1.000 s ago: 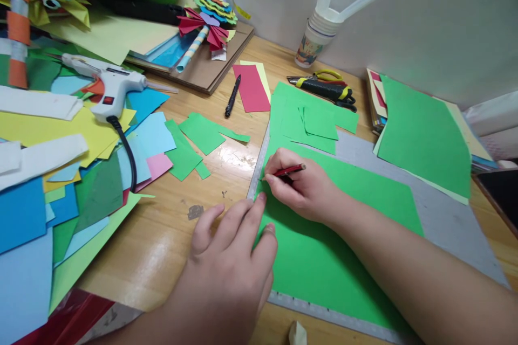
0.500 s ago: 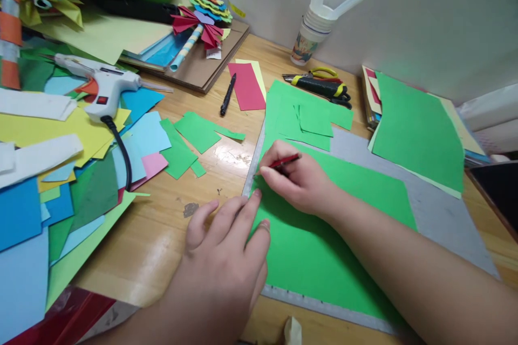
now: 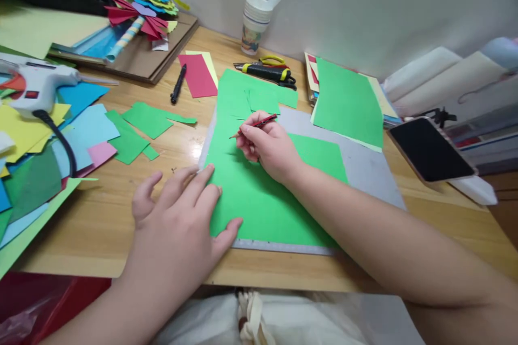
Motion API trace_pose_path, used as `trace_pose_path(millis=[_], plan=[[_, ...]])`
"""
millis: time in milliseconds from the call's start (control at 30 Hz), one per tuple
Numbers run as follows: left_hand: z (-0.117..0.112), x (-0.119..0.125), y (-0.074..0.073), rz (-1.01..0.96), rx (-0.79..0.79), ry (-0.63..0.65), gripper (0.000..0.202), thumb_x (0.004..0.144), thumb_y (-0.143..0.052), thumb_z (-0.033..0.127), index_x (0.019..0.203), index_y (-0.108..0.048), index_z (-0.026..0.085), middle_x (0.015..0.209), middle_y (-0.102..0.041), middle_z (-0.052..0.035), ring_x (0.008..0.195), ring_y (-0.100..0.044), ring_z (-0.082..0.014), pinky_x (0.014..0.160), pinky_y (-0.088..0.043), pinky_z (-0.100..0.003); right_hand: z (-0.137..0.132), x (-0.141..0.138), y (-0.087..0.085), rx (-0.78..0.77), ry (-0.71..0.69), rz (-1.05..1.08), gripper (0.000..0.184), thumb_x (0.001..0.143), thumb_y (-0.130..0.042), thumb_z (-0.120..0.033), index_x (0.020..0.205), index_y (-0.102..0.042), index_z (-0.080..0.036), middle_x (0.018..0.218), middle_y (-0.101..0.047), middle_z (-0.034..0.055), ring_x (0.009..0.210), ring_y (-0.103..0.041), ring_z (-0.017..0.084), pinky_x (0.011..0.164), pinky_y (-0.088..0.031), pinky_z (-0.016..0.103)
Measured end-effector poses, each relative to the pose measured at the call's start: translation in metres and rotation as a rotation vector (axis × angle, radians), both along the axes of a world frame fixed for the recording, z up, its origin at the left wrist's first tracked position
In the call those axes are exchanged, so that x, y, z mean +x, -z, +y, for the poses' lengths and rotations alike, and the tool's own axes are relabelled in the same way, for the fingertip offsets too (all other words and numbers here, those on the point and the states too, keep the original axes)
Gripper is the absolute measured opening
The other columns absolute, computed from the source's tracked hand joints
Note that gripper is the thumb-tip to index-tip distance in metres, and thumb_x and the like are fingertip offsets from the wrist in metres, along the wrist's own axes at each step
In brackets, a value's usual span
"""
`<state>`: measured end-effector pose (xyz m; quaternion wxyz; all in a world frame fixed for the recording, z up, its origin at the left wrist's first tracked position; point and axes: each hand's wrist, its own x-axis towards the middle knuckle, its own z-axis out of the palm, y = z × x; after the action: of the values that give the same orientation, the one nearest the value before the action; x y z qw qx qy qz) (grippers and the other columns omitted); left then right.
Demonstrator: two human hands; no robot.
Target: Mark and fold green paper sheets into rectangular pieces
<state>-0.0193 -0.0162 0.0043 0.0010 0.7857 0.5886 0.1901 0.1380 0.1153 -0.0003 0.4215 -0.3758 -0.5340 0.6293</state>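
Note:
A large green paper sheet point(image 3: 275, 215) lies on a grey cutting mat point(image 3: 368, 172). My right hand point(image 3: 269, 145) is closed around a dark red pencil point(image 3: 259, 122), its tip pointing left over the sheet; whether the tip touches the paper I cannot tell. Spread flat, my left hand point(image 3: 182, 210) rests at the sheet's left edge, its fingertips and thumb on the green paper. Smaller green pieces point(image 3: 263, 98) lie at the top of the mat, beyond my right hand.
Left stand a white glue gun point(image 3: 36, 83) and mixed coloured paper point(image 3: 32, 183). Green scraps point(image 3: 128, 137), a black pen point(image 3: 178, 84) and red paper point(image 3: 199, 76) lie nearer. Behind are pliers point(image 3: 267, 71) and a paper cup point(image 3: 254, 24); at right, a paper stack point(image 3: 348, 102) and a phone point(image 3: 431, 150).
The view has swung right, bringing the phone into sight. My right hand has moved away from the sheet's left edge with the pencil, and my left thumb has spread out over the paper.

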Motion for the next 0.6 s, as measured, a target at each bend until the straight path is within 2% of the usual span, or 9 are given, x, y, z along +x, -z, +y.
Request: trace_pose_path(millis=[133, 200, 300, 367, 433, 500, 600], plan=[[0.0, 0.003, 0.0, 0.095, 0.0, 0.023, 0.036, 0.085, -0.054, 0.051, 0.098, -0.059, 0.018, 0.13, -0.062, -0.0171, 0.125, -0.05, -0.0398, 0.108, -0.03, -0.062, -0.044, 0.026, -0.004, -0.05, 0.102, -0.106, 0.021, 0.084, -0.061, -0.036, 0.081, -0.045, -0.022, 0.062, -0.058, -0.0063, 0.045, -0.047, 0.008, 0.04, -0.036, 0.019], [0.001, 0.005, -0.001, 0.116, -0.016, 0.021, 0.039, 0.085, -0.053, 0.052, 0.1, -0.057, 0.017, 0.13, -0.061, -0.0192, 0.126, -0.048, -0.0403, 0.108, -0.031, -0.062, -0.074, 0.039, -0.007, -0.129, 0.16, -0.157, 0.022, 0.086, -0.059, -0.038, 0.081, -0.045, -0.022, 0.066, -0.059, -0.005, 0.049, -0.052, 0.009, 0.044, -0.043, 0.021], [0.0, 0.01, -0.003, 0.128, -0.036, 0.01, 0.039, 0.085, -0.052, 0.053, 0.098, -0.055, 0.017, 0.128, -0.06, -0.0212, 0.128, -0.046, -0.0409, 0.11, -0.027, -0.063, -0.118, 0.055, -0.009, -0.216, 0.142, -0.223, 0.022, 0.092, -0.051, -0.041, 0.082, -0.044, -0.022, 0.074, -0.062, -0.0014, 0.056, -0.056, 0.011, 0.052, -0.05, 0.026], [0.0, 0.013, -0.002, 0.122, -0.036, 0.001, 0.039, 0.084, -0.052, 0.055, 0.095, -0.054, 0.018, 0.13, -0.058, -0.0226, 0.129, -0.045, -0.0417, 0.11, -0.024, -0.065, -0.14, 0.063, -0.007, -0.108, 0.114, -0.357, 0.019, 0.096, -0.047, -0.036, 0.084, -0.047, -0.022, 0.072, -0.06, -0.0004, 0.056, -0.053, 0.011, 0.052, -0.045, 0.026], [0.0, 0.014, 0.001, 0.107, -0.023, -0.002, 0.04, 0.082, -0.052, 0.056, 0.095, -0.053, 0.018, 0.132, -0.056, -0.024, 0.13, -0.044, -0.0422, 0.111, -0.021, -0.067, -0.153, 0.067, -0.002, 0.109, 0.075, -0.486, 0.013, 0.095, -0.047, -0.028, 0.085, -0.049, -0.022, 0.073, -0.058, 0.0006, 0.062, -0.053, 0.013, 0.058, -0.044, 0.028], [-0.001, 0.015, 0.004, 0.09, -0.006, -0.008, 0.04, 0.081, -0.054, 0.055, 0.096, -0.052, 0.018, 0.133, -0.054, -0.0246, 0.13, -0.044, -0.0422, 0.111, -0.019, -0.067, -0.159, 0.068, 0.004, 0.289, 0.037, -0.563, 0.008, 0.093, -0.047, -0.022, 0.086, -0.048, -0.023, 0.073, -0.056, 0.0007, 0.065, -0.052, 0.015, 0.061, -0.043, 0.03], [-0.002, 0.013, 0.007, 0.068, -0.003, -0.015, 0.039, 0.082, -0.054, 0.054, 0.098, -0.051, 0.019, 0.136, -0.052, -0.0243, 0.131, -0.043, -0.0422, 0.111, -0.018, -0.067, -0.158, 0.067, 0.008, 0.402, 0.011, -0.62, 0.009, 0.091, -0.047, -0.019, 0.085, -0.043, -0.024, 0.071, -0.054, -0.0003, 0.063, -0.05, 0.015, 0.059, -0.04, 0.03]])
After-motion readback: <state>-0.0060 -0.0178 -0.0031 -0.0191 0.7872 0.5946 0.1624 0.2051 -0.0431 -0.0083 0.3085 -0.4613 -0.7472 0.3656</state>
